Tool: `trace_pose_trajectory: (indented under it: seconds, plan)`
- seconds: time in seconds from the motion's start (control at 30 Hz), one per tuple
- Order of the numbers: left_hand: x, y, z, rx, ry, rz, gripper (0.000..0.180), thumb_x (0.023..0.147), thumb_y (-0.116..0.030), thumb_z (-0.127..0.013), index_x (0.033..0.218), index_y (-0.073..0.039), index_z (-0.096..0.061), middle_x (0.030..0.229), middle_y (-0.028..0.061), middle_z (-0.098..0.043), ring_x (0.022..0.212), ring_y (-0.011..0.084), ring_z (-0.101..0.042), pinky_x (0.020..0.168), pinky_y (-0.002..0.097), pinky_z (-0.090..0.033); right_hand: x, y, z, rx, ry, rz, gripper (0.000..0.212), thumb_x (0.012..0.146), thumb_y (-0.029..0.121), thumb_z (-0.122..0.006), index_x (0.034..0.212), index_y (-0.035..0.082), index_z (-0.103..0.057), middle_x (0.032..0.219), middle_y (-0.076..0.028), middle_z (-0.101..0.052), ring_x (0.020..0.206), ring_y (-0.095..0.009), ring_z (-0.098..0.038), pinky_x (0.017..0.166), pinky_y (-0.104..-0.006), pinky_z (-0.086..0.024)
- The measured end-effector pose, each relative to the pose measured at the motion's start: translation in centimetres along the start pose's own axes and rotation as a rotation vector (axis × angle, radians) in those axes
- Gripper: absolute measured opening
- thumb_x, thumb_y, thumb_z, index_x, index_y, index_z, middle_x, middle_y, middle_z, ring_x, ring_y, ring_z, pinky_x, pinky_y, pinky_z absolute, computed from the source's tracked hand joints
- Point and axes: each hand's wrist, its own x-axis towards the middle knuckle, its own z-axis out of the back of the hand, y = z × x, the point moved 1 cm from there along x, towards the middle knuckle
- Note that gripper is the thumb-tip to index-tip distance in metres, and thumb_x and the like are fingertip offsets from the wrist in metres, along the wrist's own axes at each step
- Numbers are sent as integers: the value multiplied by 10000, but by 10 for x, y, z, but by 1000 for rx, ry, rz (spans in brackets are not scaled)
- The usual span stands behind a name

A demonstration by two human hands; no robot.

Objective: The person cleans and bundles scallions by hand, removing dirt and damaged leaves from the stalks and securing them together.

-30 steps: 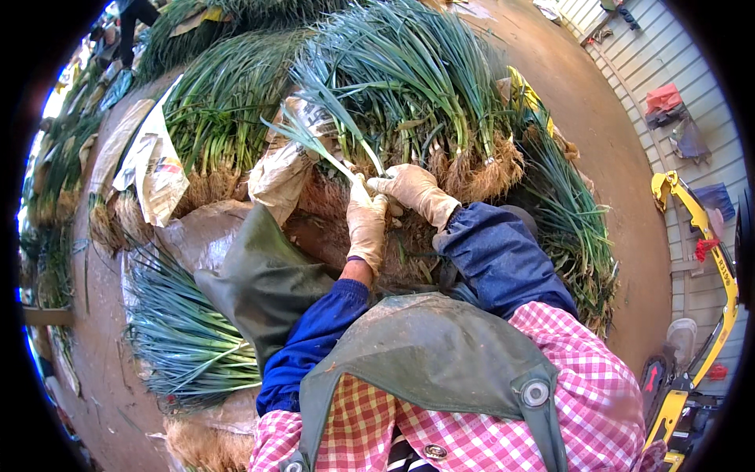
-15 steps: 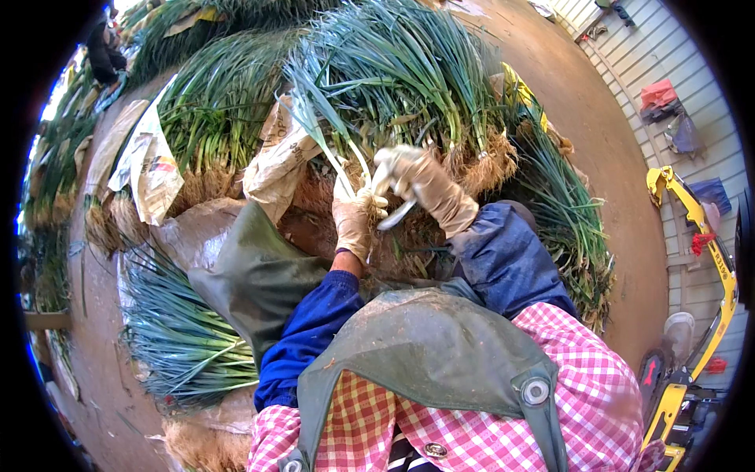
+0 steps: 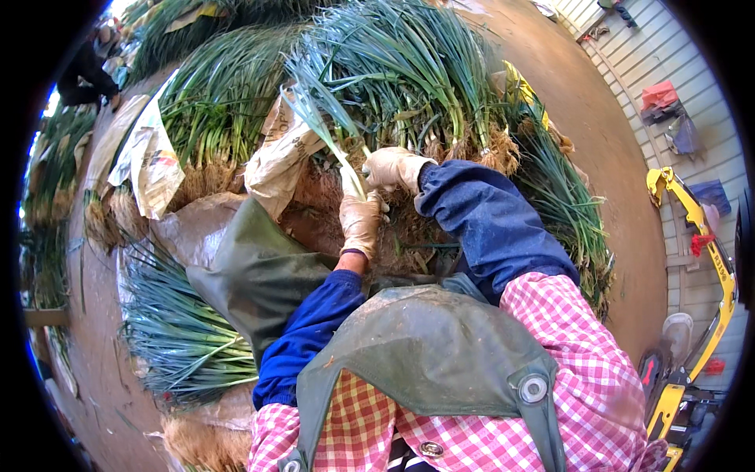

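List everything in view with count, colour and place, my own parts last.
Held onions: at least two, white and green, left hand
Onion piles: many, green with tan roots, ahead and both sides
Sacks: several, white and tan, among the piles
Floor: one, brown, around the piles
Wall: one, pale, right
Cloth-like items: several, red and blue, along the wall
Jointed frame: one, yellow, right edge
Co-worker: at least one, dark clothes, upper left
Overalls: one, dark green, lower centre
Shirt: one, pink-and-white checked, bottom
Sleeves: two, blue, forearms
Left hand: one, tan-gloved, centre
Right hand: one, tan-gloved, beside the held onions
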Motion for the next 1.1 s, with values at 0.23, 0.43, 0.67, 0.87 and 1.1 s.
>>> trace_pose_trajectory:
  seconds: [0.23,0.43,0.67,0.87,1.1]
  plan:
    - [-4,-14,-15,-46,-40,-47,630,897,-35,-565,1444,-68,-253,996,97,-630,664,145,-609,543,282,-510,-19,-35,-6,365,-210,230,215,896,211,-590,1040,60,-639,774,-56,-665,626,-142,-652,519,-277,-509]
    - [9,19,-3,-715,78,-10,444,953,-221,-504,1353,-55,-409,1037,112,-604,772,211,-585,750,330,-517,-89,11,-36,1176,204,267,232,904,206,-594,1014,7,-642,681,-23,-640,445,-56,-532,377,-202,-443]
    - [-4,-7,4,-537,72,93,336,865,-43,-580,1179,-28,-462,835,88,-612,626,199,-638,538,308,-552,-241,-70,30,1154,-147,5,181,851,139,-593,900,-27,-646,716,-5,-622,416,3,-431,387,-137,-392]
    - [-1,-20,-7,-606,66,218,217,918,-213,-567,1016,-19,-555,702,52,-576,580,188,-630,463,282,-520,-312,-268,-32,-397,-17,-906,566,750,393,-707,1243,149,-577,1036,-127,-673,993,-285,-635,849,-423,-497]
    - [1,-14,-7,-468,108,256,137,854,-119,-651,922,-1,-654,626,15,-557,465,106,-528,394,240,-436,-143,-120,4,688,-558,-335,352,884,392,-572,968,52,-603,828,-162,-652,761,-329,-632,688,-416,-488]
